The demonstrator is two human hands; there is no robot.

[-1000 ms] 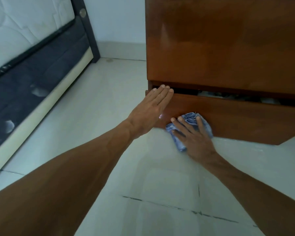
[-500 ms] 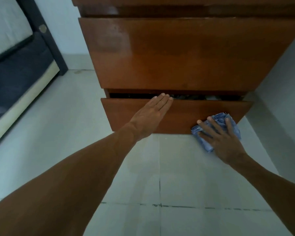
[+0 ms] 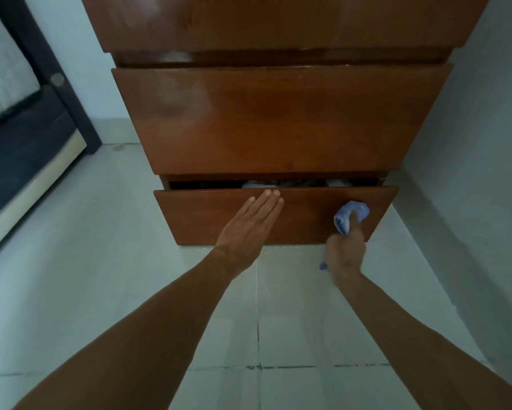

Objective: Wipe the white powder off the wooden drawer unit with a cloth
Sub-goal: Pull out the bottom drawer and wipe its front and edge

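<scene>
The right hand (image 3: 345,253) is clenched around a bunched blue cloth (image 3: 350,216), which sticks up out of the fist and presses against the right part of the bottom drawer front (image 3: 305,216); a scrap of cloth also shows below the wrist. The hand itself is blurred, so the fingers cannot be made out. To its left, the left hand (image 3: 246,232) lies flat and released, fingers together, palm on the same drawer front with the fingertips reaching its top edge, seemingly bracing it. That drawer stands slightly pulled out, with pale things dimly visible in the gap. Above it rises the rest of the drawer unit (image 3: 278,119), its middle front carrying faint whitish haze toward the upper left, which may be powder or glare. Judging by this, the lowest front looks largely clean and the wiping is partway through, with the upper fronts probably left to do. The floor (image 3: 130,261) near the unit is pale tile.
</scene>
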